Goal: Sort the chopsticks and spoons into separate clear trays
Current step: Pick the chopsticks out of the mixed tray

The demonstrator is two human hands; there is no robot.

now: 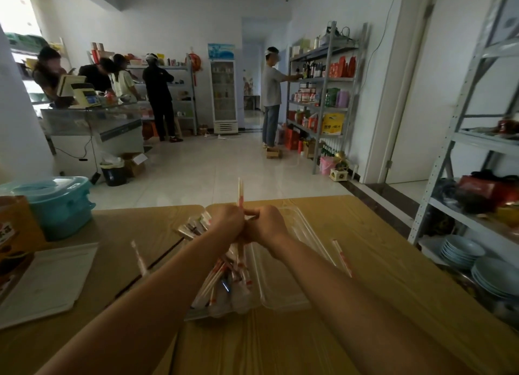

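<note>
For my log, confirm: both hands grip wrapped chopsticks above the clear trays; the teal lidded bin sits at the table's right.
The head view shows the teal lidded bin on the table at left, not right. Left hand and right hand do grip wrapped chopsticks above the clear trays.

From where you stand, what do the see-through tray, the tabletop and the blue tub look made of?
Clear tray: thin glossy plastic, judging by its transparency and highlights. Tabletop: yellowish wood or wood-look laminate; grain lines show, which one is unclear. Blue tub: matte, slightly translucent moulded plastic, probably.
</note>
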